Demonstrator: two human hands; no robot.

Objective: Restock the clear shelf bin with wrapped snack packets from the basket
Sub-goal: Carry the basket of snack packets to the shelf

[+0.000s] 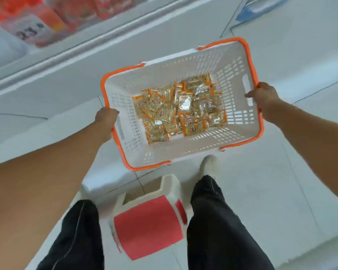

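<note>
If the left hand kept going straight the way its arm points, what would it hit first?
Likely the basket itself: the left hand already grips its near rim. Past that lie the packets, though depth is hard to judge.

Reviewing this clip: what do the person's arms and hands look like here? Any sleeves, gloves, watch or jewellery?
Both forearms are bare up to the frame edge, with no sleeves in view. The left hand and the right hand wear no gloves, and no watch, bracelet or ring shows on the sides facing the camera. Nothing is marked or taped on either arm.
</note>
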